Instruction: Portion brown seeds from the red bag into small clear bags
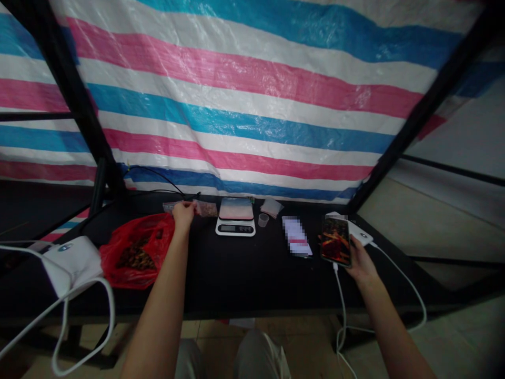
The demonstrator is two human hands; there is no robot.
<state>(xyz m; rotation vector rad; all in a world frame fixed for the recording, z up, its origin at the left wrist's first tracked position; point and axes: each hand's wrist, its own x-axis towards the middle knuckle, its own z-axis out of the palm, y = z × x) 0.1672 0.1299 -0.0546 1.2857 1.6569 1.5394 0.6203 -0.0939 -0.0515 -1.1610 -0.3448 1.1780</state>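
Observation:
My left hand (183,213) is at the back of the black table, its fingers closed on the near end of a small clear plastic bag (206,209) with brownish contents. Another small clear bag (168,207) lies just left of that hand. My right hand (361,260) grips a smartphone (335,241) by its right edge; the screen is lit with a dark, reddish picture, and a white cable (341,295) runs from its lower end. Beside my left forearm sits an open red plastic bag (160,239) holding many small brown pieces.
A white kitchen scale (235,228) stands mid-table, with a small clear cup (263,219) and a stack of clear bags (272,207) to its right. A second phone (296,236) lies nearby. White power bank (361,233) at right; white box (77,260) with cables at left. Striped sheeting (244,110) hangs behind.

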